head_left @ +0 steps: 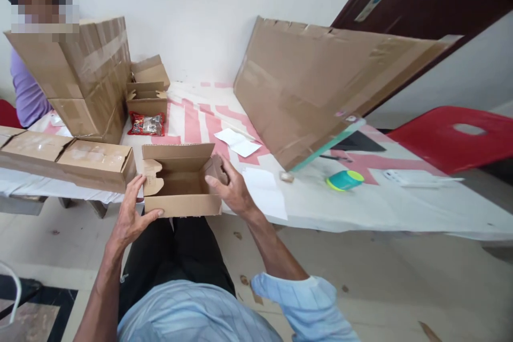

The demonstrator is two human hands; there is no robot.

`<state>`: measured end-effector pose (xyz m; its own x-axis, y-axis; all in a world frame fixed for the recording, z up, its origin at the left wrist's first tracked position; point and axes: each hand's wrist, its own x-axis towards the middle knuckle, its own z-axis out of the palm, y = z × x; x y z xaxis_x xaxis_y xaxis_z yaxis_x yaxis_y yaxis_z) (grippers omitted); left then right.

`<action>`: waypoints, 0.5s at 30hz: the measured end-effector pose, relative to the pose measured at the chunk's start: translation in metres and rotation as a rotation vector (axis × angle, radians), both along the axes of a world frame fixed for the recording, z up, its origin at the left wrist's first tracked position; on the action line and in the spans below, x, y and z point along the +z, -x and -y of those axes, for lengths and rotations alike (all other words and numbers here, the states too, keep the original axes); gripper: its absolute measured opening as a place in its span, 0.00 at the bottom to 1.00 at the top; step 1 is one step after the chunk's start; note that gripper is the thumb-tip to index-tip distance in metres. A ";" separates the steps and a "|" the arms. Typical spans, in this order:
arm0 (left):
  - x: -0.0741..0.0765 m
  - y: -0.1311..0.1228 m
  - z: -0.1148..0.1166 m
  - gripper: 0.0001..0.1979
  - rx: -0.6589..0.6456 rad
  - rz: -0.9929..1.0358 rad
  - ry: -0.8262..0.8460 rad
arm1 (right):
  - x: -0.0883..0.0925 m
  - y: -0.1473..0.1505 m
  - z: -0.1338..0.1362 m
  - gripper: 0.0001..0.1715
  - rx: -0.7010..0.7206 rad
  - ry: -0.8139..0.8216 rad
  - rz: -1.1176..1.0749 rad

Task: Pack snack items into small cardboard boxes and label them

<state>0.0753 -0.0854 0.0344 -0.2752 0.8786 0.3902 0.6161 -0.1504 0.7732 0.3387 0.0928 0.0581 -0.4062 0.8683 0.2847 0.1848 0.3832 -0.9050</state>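
Observation:
An open cardboard box (182, 205) is held at the table's near edge, over my lap, and its inside looks bare. My left hand (132, 214) grips its left end, with the thumb along the front wall and the fingers by the notched side flap (152, 177). At the other end, my right hand (232, 187) has its thumb inside the right wall and its fingers around the outside. Beyond the box lies a red-and-clear packet (147, 124), in front of another open carton (147, 105).
Large taped cartons (90, 75) stand at the left, behind a row of long closed boxes (96, 163). A big cardboard sheet (304, 80) leans at the back. White papers (264, 192), a teal-and-yellow cup-like object (344, 180) and a power strip (417, 178) lie rightward. Another person (30, 85) sits far left.

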 end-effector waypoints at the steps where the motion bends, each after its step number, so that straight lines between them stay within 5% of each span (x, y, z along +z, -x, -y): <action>1: 0.000 -0.001 0.001 0.44 -0.001 -0.002 -0.003 | -0.006 0.002 0.006 0.50 -0.016 -0.007 0.006; 8: -0.002 0.003 -0.001 0.46 0.011 0.035 -0.001 | -0.027 0.009 0.026 0.34 -0.150 -0.028 0.043; 15: -0.010 0.009 -0.010 0.46 0.038 0.099 -0.024 | -0.027 0.015 0.023 0.36 -0.270 -0.049 0.023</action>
<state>0.0659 -0.0750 0.0245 -0.3460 0.8577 0.3804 0.5429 -0.1477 0.8267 0.3234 0.0700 0.0313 -0.1692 0.9313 0.3225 0.3066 0.3607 -0.8809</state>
